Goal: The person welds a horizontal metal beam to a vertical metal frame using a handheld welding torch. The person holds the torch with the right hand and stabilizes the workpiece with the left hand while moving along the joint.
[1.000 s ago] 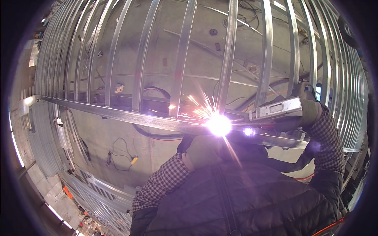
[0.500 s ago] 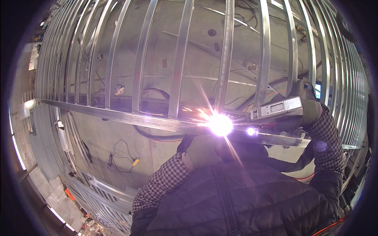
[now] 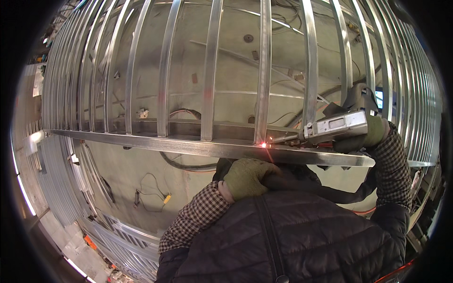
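2 gloved hands [image 3: 245,178], 1 welding torch [image 3: 336,126], 1 metal frame [image 3: 207,147]

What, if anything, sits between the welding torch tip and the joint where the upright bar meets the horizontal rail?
Nothing visible. The welding torch, held in the right hand, has its nozzle tip right at the glowing spot where the upright bar meets the horizontal rail. The left hand sits below the rail, clear of the joint.

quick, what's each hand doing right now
Left hand: gloved, curled on the black hose below the rail.
Right hand: gloved, shut on the welding gun.
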A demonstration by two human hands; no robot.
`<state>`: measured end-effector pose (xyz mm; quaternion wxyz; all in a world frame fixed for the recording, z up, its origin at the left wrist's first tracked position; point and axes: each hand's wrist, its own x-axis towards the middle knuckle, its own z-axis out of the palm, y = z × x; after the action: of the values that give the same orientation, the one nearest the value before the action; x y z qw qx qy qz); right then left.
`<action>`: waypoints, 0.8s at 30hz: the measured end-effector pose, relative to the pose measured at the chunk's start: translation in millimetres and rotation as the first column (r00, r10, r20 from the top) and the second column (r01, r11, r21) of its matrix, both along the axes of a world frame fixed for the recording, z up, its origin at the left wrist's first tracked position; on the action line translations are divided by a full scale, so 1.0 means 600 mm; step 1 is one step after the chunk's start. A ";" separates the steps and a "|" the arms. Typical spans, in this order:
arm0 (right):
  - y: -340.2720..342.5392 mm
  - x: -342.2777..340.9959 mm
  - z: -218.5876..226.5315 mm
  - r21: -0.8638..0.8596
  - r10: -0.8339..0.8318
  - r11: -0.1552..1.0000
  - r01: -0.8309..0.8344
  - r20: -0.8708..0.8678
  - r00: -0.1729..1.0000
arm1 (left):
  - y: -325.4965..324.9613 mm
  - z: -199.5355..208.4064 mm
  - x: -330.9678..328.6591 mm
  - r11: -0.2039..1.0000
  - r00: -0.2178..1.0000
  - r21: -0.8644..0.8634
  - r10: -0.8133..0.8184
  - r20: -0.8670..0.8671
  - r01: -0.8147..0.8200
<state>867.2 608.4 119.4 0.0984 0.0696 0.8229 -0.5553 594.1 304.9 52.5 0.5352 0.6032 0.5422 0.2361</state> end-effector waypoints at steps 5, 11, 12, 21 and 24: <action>-0.062 0.030 0.065 0.019 -0.198 0.980 0.198 0.195 0.961 | -0.007 0.007 -0.007 0.995 0.995 0.033 -0.093 -0.038 0.094; -0.193 0.125 0.136 0.182 -0.451 0.890 0.417 0.230 0.862 | -0.025 0.015 0.011 0.960 0.960 -0.036 -0.278 0.030 0.279; -0.218 0.138 0.147 0.146 -0.529 0.847 0.511 0.308 0.791 | -0.031 0.019 0.015 0.952 0.952 -0.041 -0.300 0.060 0.303; -0.344 0.216 0.231 0.144 -0.808 0.543 0.827 0.357 0.468 | -0.029 0.040 0.076 0.918 0.916 -0.021 -0.394 0.075 0.396; -0.339 0.249 0.211 0.132 -0.819 0.536 0.833 0.320 0.476 | -0.018 0.030 0.109 0.915 0.913 -0.007 -0.403 0.069 0.404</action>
<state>1016.9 405.0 246.0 -0.0373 0.5506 0.6446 -0.5292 659.4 294.2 70.6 0.5963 0.6882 0.3907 0.1346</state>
